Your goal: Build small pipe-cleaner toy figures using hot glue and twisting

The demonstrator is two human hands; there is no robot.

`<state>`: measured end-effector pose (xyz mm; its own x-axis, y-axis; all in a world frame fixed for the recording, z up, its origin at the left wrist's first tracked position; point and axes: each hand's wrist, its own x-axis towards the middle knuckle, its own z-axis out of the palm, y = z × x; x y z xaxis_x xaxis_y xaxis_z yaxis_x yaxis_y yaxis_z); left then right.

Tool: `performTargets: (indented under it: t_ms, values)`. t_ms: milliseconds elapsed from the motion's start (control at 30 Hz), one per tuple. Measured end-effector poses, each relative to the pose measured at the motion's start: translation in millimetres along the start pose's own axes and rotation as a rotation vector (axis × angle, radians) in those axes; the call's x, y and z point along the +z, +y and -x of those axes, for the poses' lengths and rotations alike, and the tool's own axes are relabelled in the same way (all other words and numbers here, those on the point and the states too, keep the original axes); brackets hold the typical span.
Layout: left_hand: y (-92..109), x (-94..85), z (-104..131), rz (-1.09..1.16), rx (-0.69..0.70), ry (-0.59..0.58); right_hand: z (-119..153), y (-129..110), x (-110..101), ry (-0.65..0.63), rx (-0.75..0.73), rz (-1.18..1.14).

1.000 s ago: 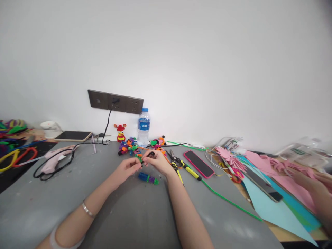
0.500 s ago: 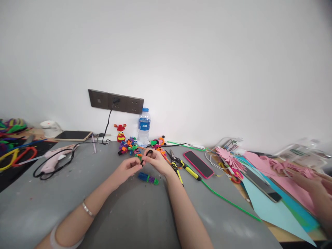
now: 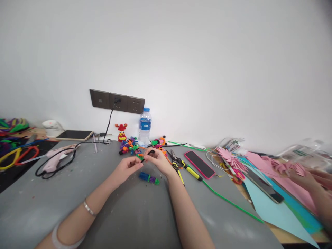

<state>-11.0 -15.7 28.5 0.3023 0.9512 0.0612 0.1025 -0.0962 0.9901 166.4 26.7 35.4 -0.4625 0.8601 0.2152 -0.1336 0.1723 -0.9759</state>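
My left hand [image 3: 129, 168] and my right hand [image 3: 159, 162] meet over the middle of the grey mat [image 3: 124, 218], each closed in a pinch. Between their fingertips is a short black pipe cleaner [image 3: 151, 151], its end curled above the right fingers. Just below the hands lies a small bundle of blue, purple and green pipe cleaner [image 3: 149, 178]. Behind them sit several colourful pipe-cleaner figures [image 3: 128, 145], partly covered by my fingers. Yellow-and-black handled cutters [image 3: 192, 170] lie open to the right of my right hand.
A water bottle [image 3: 144, 128] and a red figure [image 3: 121, 133] stand near the wall. At left lies a pink glue gun [image 3: 53, 162] with a black cord. A pink-edged phone [image 3: 199, 164] and a green pipe cleaner [image 3: 230, 201] lie right. Another person's hand [image 3: 306, 181] holds folded pink paper.
My hands stay together on the black pipe cleaner, with only a slight shift of the fingers. The whole view has moved a little. At the right, the other person's hand has moved slightly.
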Motion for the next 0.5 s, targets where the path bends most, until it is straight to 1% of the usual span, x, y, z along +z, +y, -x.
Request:
performTargets:
  t_ms: [200, 367, 500]
  values:
    - [-4.0, -2.5, -2.6, -0.021, 0.014, 0.137, -0.3, -0.5, 0.7, 0.025, -0.009, 0.130]
    - [-13.1, -6.2, -5.2, -0.051, 0.090, 0.280, 0.1, 2.4, 3.5, -0.026, 0.010, 0.120]
    - [-16.8, -7.8, -5.9, -0.103, 0.168, 0.333, 0.5, 3.8, 6.6, -0.093, 0.075, 0.091]
